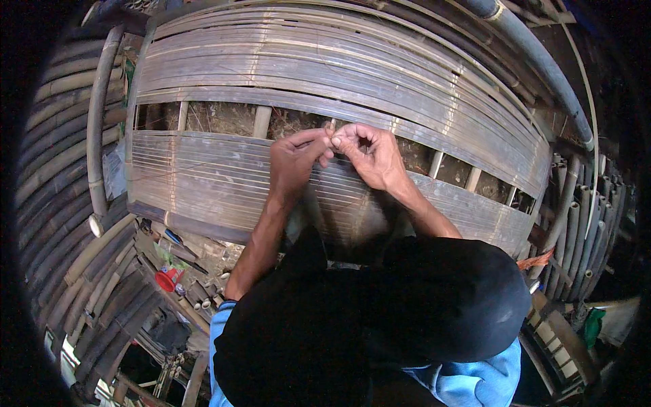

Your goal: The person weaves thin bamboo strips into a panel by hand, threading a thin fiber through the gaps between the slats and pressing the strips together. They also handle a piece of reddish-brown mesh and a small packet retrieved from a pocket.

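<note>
My left hand (296,157) and my right hand (373,156) meet over the middle of a slatted bamboo bench (217,159). Thumbs and fingertips are pinched together around a small, pale, stick-like piece (332,125), whose short end pokes up between them. It is too small to tell what kind of thing it is. Beneath the hands runs a long gap in the bench top, showing brown ground and several cross-pieces. Thin lashings tie the narrow slats in rows.
Stacked bamboo poles (61,156) line the left side, and more poles (583,230) stand at the right. A thick upright pole (102,129) borders the bench. Lower left lies a red plastic container (168,279) near dark-handled tools (183,251). An orange strip (536,260) hangs at the right.
</note>
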Tool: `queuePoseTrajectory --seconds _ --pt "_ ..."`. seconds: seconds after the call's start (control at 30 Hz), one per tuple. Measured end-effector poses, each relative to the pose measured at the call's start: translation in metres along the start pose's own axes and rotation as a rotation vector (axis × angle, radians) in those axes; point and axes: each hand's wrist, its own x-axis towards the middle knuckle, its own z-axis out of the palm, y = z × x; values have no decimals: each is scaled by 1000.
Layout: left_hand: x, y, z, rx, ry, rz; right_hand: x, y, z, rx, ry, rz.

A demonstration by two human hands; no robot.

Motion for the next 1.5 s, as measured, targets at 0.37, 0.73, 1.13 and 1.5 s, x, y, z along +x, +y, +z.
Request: queuePoseTrajectory --seconds 0.37,0.73,1.13,1.5 --pt "-1 -7 11 -122 15 165 -1 -14 -6 -265 -19 17" --pt "-10 5 17 433 109 533 0 -9 -4 27 -30 147" --pt "-13 10 11 188 152 321 -4 -13 3 12 -26 -61" --pt "-25 25 0 607 35 325 -3 -15 0 -31 -137 -51"
